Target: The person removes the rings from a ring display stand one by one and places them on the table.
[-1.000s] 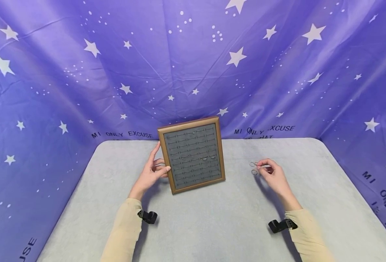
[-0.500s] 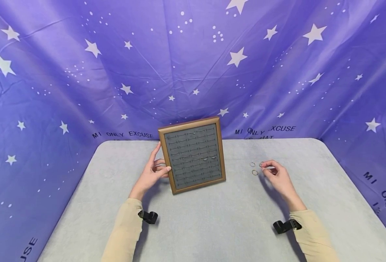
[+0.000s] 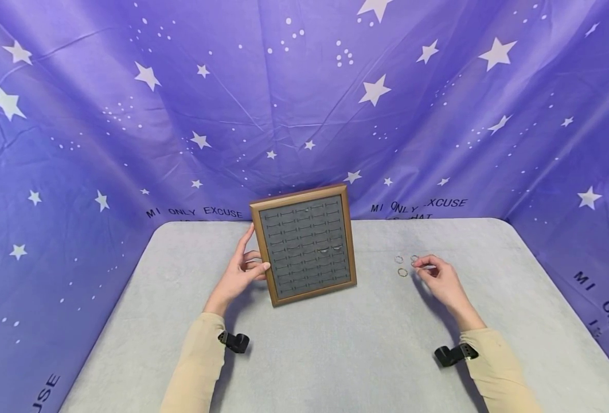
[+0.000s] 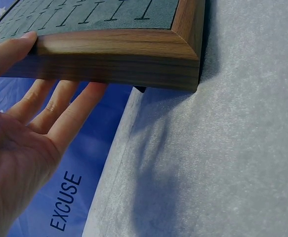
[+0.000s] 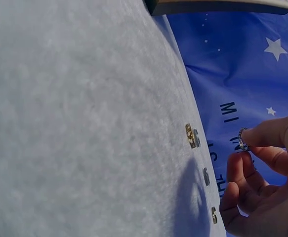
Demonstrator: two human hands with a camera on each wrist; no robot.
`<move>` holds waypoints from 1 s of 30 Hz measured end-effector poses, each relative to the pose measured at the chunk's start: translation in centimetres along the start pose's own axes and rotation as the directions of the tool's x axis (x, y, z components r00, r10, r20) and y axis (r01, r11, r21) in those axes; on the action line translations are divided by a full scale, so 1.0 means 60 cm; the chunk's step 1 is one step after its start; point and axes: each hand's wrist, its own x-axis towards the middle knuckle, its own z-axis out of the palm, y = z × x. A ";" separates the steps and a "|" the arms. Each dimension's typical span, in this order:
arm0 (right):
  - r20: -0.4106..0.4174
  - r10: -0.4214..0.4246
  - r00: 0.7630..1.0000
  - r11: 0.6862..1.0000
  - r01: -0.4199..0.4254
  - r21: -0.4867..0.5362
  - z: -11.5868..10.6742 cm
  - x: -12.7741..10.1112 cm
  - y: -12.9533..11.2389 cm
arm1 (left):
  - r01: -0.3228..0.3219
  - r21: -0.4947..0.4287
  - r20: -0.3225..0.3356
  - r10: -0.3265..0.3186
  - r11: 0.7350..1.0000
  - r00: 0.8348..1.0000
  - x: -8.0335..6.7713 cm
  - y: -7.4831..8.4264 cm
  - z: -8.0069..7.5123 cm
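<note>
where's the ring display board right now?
In the head view the ring display board stands tilted at the table's middle rear, against the starry backdrop. The left hand holds its left edge; loose rings lie to its right.

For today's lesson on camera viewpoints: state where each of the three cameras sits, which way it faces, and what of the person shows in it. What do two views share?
Head: worn on the head, faces forward and down at the table; both hands and sleeves show.
Left wrist: low, faces along the left hand holding the ring display board.
Right wrist: low, faces along the right hand pinching a ring.
Shared: head and right wrist both show loose rings on the table.
</note>
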 end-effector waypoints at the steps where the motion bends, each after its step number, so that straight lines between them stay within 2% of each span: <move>1: 0.003 -0.004 1.000 1.000 0.004 -0.016 0.000 -0.001 0.001 | -0.001 0.001 0.000 0.001 1.000 1.000 0.000 0.000 0.000; 5: 0.005 -0.020 1.000 0.997 0.020 -0.070 0.001 0.008 0.043 | -0.008 0.003 -0.003 0.008 1.000 1.000 -0.001 0.000 0.000; 8: 0.005 -0.017 1.000 0.995 0.017 -0.103 0.001 0.011 0.054 | -0.009 0.003 -0.004 0.009 1.000 1.000 0.000 -0.001 0.000; 22: 0.057 0.043 0.997 0.971 -0.028 -0.237 -0.015 0.019 0.071 | -0.003 0.000 -0.001 0.003 1.000 1.000 0.000 -0.002 0.000; 30: 0.076 0.056 0.996 0.963 -0.034 -0.268 -0.016 0.028 0.076 | 0.015 0.004 -0.021 -0.014 1.000 1.000 0.000 0.000 0.002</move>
